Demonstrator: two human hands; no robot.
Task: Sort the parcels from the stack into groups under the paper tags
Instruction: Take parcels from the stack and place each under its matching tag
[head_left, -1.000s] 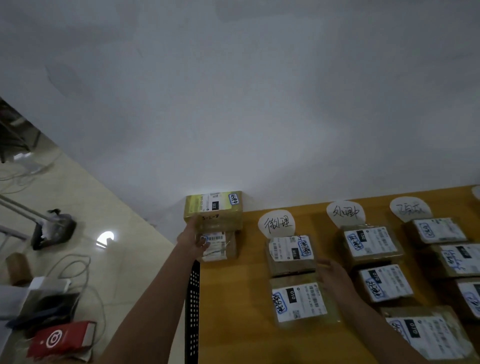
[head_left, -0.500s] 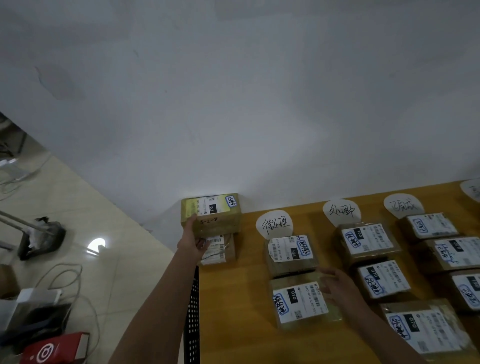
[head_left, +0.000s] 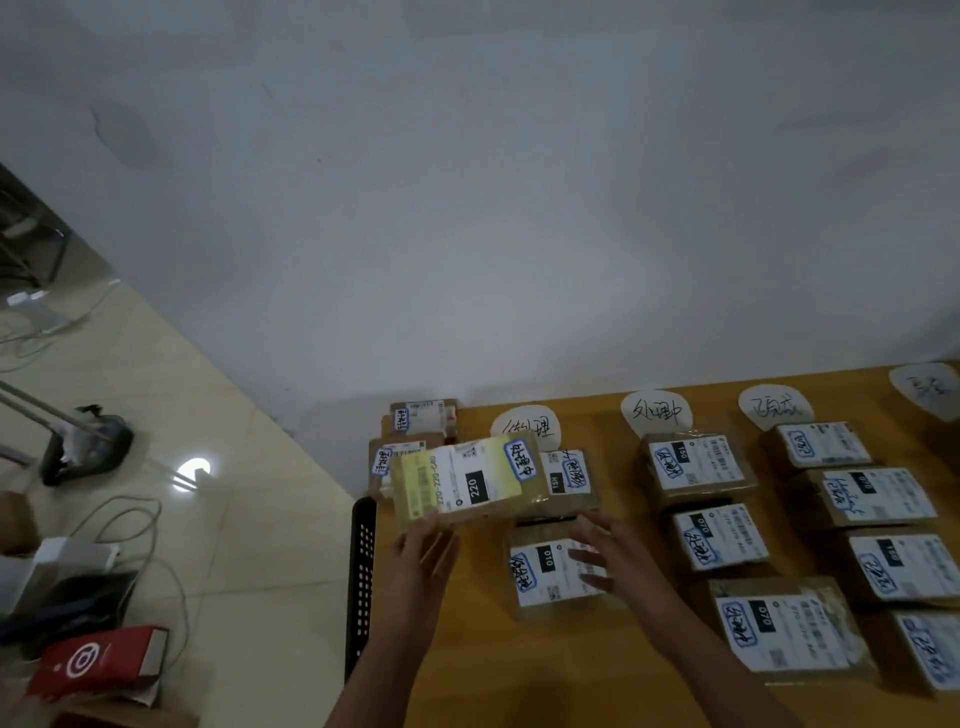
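Your left hand (head_left: 426, 551) grips the parcel (head_left: 467, 480) by its near left corner and holds it above the table (head_left: 597, 675), just right of the stack (head_left: 423, 415) at the far left corner. The parcel's long axis runs left to right, with the right end tipped a little away from you. In this view that free end overlaps the first tag (head_left: 524, 428) and the top box (head_left: 569, 475) of the column beneath it.

Your right hand (head_left: 608, 545) is open with fingers spread. It hovers over the second box (head_left: 556, 571) of that column, just below the parcel's free end and not touching it.

Every tag lies to the right of the parcel, so your right hand is the nearer one to all of them. Taking the parcel at its free end looks like the natural move. The sticker (head_left: 519, 460) at the parcel's right end is too blurred to read, so I cannot tell which tag it belongs under.
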